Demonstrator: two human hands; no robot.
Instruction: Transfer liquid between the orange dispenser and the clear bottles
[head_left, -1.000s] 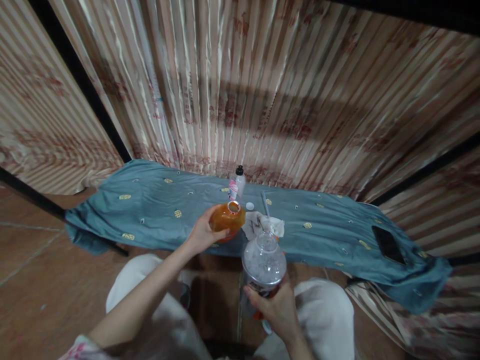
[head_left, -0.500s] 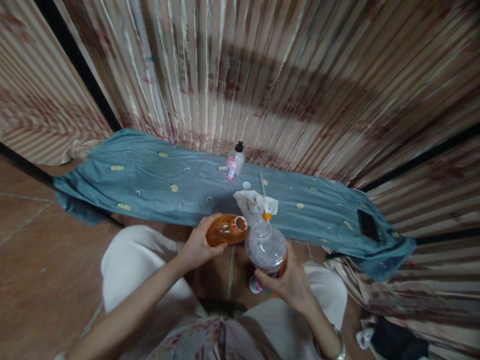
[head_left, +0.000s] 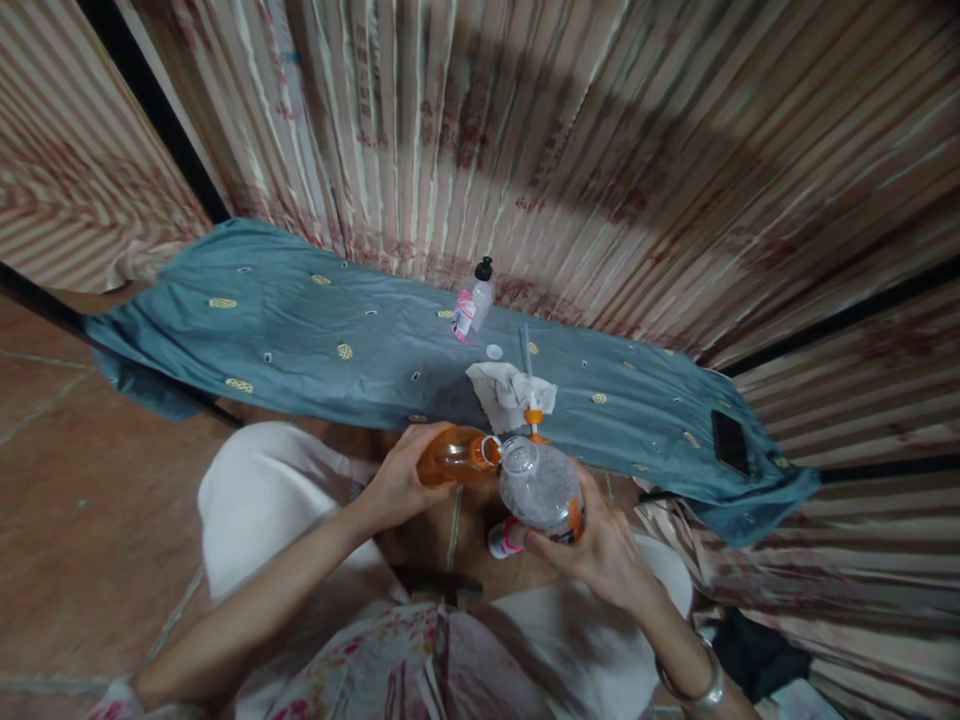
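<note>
My left hand is wrapped round an orange-brown bottle, which lies tilted to the right with its uncapped mouth against or just beside the neck of a clear plastic bottle. That clear bottle, with an orange label low on its side, is gripped by my right hand and leans a little to the left. Just beyond it an orange and white pump top with a long tube lies on a crumpled white cloth. Whether liquid passes between the bottles I cannot make out.
A low table under a teal cloth stands before my knees. On it are a small clear bottle with a black cap, a white disc and a black phone. Striped curtains and dark poles surround it.
My left hand has tipped the orange-brown bottle further right, bringing its mouth to the clear bottle's neck. The clear bottle now leans more toward it. The view has shifted slightly.
</note>
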